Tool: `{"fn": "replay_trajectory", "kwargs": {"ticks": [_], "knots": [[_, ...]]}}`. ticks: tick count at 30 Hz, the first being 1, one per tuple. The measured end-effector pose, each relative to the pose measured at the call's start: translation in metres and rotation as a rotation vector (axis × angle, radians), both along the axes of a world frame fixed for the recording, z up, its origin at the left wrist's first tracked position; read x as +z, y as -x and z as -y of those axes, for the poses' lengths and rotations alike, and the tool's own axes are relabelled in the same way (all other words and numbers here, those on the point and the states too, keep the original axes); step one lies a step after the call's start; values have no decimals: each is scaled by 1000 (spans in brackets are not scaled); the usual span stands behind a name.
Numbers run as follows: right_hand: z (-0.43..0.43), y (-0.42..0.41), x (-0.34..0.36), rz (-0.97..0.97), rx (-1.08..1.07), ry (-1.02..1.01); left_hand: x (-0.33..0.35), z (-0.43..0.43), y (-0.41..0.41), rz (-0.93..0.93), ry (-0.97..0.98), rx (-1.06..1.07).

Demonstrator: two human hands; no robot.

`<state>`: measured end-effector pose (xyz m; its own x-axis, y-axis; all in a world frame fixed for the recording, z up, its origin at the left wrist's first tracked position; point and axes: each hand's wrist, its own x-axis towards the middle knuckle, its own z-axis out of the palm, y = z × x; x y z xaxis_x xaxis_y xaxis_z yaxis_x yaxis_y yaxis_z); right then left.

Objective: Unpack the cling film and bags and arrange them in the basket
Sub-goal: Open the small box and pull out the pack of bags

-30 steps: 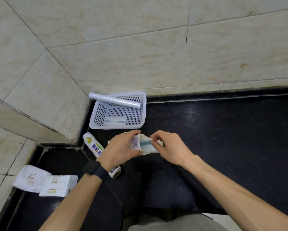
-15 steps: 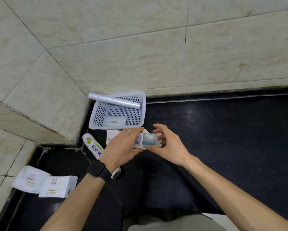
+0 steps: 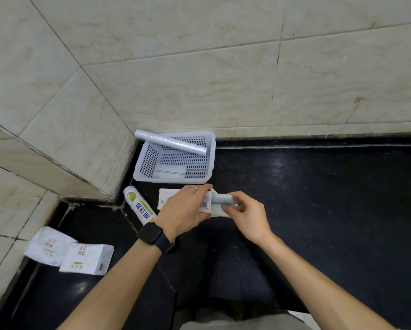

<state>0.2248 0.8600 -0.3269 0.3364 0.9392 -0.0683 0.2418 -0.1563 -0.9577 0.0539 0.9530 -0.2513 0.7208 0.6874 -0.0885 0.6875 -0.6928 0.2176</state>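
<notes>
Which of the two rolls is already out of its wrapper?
The plain clear roll propped across the basket, on its rim. The other roll lies on the counter beside the left hand, in its printed wrapper.

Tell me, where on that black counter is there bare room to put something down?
The black counter is bare right of the white basket, along the tiled wall. Left of the left hand and right hand holding the bag packet it is crowded: a labelled roll, a flat white wrapper, and two white packs.
</notes>
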Motion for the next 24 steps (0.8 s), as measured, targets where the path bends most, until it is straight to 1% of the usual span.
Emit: {"fn": "replay_trajectory", "kwargs": {"ticks": [3, 5, 8, 10, 12, 14, 17, 19, 21, 22, 23, 24], "knots": [[8, -14, -4, -60, -31, 25, -9, -4, 3, 6, 48, 42], [14, -29, -7, -129, -74, 52, -16, -8, 7, 50, 112, 84], [27, -51, -14, -274, -150, 57, -32, -12, 14, 147, 189, 179], [36, -64, -17, -389, -228, 43, -46, -13, 19, 154, 205, 229], [46, -76, -20, -480, -298, 54, -62, -11, 19, 103, 205, 242], [55, -85, -24, -528, -344, 79, -78, -5, 12, 46, 208, 236], [66, -91, -29, -577, -398, 129, -102, 9, -6, -38, 217, 165], [74, -92, -31, -609, -405, 166, -116, 17, -16, -121, 257, 115], [80, -92, -31, -658, -397, 197, -124, 24, -21, -212, 340, 94], [82, -92, -30, -676, -386, 210, -125, 27, -22, -195, 387, 113], [83, -93, -29, -686, -373, 222, -123, 28, -24, -113, 452, 166], [83, -93, -28, -692, -358, 236, -117, 29, -25, 32, 560, 255]]}}
